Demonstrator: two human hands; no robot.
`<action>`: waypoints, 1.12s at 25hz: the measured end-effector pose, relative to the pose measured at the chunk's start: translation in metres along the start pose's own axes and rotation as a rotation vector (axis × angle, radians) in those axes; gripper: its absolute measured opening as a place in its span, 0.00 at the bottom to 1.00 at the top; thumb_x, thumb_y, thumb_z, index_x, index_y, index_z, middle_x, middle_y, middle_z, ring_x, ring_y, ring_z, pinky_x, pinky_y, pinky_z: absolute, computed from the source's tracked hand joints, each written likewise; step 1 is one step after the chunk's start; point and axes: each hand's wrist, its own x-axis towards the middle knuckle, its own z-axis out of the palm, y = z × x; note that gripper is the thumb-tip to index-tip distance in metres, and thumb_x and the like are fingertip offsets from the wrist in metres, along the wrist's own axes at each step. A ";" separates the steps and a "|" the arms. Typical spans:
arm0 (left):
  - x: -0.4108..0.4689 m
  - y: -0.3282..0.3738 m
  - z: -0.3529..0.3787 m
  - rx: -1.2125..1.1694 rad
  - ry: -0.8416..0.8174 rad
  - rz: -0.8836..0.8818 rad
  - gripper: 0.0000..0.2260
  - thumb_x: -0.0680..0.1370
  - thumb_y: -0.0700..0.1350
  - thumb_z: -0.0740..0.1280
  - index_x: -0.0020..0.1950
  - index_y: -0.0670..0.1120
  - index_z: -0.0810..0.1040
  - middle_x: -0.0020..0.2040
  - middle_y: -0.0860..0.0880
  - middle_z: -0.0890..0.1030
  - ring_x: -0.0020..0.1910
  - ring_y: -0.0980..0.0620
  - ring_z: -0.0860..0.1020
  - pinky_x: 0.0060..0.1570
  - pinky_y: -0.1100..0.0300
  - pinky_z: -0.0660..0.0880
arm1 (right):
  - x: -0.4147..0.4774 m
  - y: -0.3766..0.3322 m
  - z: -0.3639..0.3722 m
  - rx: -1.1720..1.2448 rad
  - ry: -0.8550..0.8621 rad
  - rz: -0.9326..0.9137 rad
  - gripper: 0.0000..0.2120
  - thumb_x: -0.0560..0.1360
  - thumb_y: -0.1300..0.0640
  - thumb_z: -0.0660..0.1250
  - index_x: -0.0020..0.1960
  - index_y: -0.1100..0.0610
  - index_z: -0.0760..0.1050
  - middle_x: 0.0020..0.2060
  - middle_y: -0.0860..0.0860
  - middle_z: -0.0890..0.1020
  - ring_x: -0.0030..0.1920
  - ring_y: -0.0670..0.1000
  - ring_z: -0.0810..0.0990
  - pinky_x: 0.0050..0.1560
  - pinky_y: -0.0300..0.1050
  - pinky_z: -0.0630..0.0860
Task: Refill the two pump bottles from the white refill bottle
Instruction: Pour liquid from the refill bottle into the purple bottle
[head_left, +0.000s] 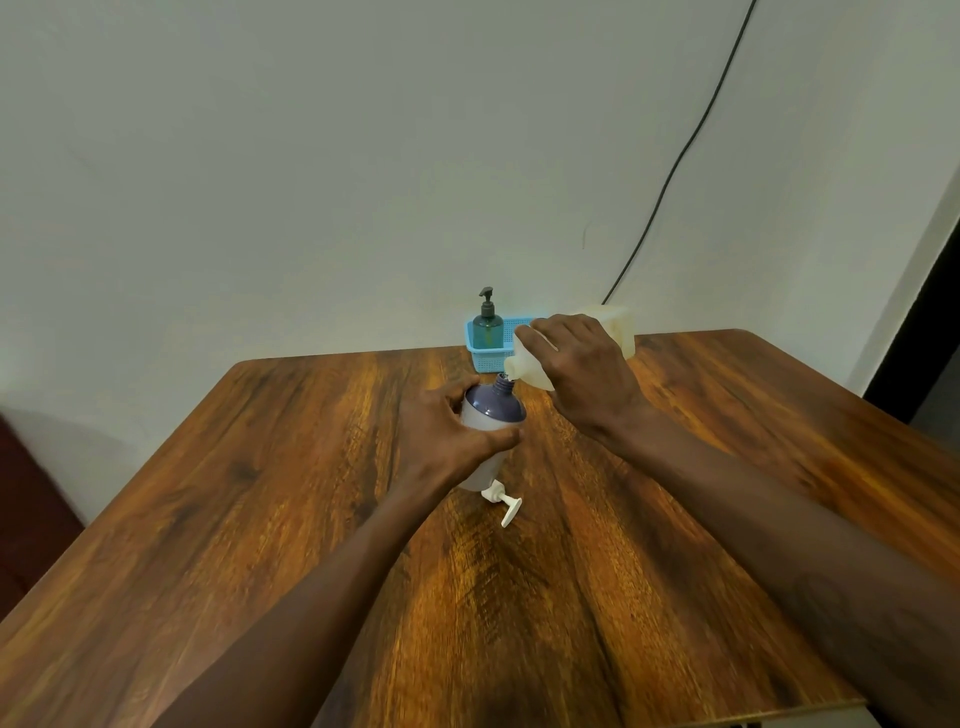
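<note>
Tilting refill bottle (617, 330) over pump bottle (492, 406) | wooden table (249, 499) | white wall (311, 176)

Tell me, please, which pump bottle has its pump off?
The white plastic bottle with the purple shoulder, gripped by the left hand; its white pump lies on the wooden table. The teal bottle in the blue basket has its black pump on.

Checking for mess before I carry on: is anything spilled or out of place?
No spill shows on the table. The white pump head lies loose on its side beside the purple-topped bottle, whose neck is open, which fits refilling. Nothing else stands out.
</note>
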 end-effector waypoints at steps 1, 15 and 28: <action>0.000 0.000 0.000 -0.001 -0.002 0.000 0.29 0.63 0.52 0.84 0.62 0.46 0.82 0.48 0.59 0.78 0.41 0.70 0.74 0.42 0.79 0.71 | 0.000 0.000 0.000 0.004 -0.005 0.001 0.31 0.63 0.67 0.80 0.65 0.63 0.77 0.57 0.62 0.82 0.57 0.63 0.81 0.58 0.57 0.78; 0.000 -0.006 0.003 0.023 -0.020 -0.020 0.29 0.64 0.54 0.83 0.62 0.48 0.82 0.52 0.53 0.84 0.40 0.70 0.74 0.37 0.78 0.71 | 0.000 0.001 0.002 -0.010 -0.019 -0.029 0.31 0.64 0.66 0.79 0.66 0.62 0.76 0.58 0.61 0.82 0.58 0.62 0.80 0.59 0.58 0.77; -0.002 -0.010 0.003 0.022 -0.004 -0.034 0.30 0.64 0.54 0.83 0.63 0.47 0.82 0.54 0.50 0.85 0.45 0.59 0.79 0.41 0.77 0.70 | 0.001 -0.002 0.000 -0.007 0.000 -0.056 0.29 0.65 0.66 0.79 0.65 0.63 0.77 0.58 0.63 0.81 0.58 0.64 0.80 0.59 0.58 0.77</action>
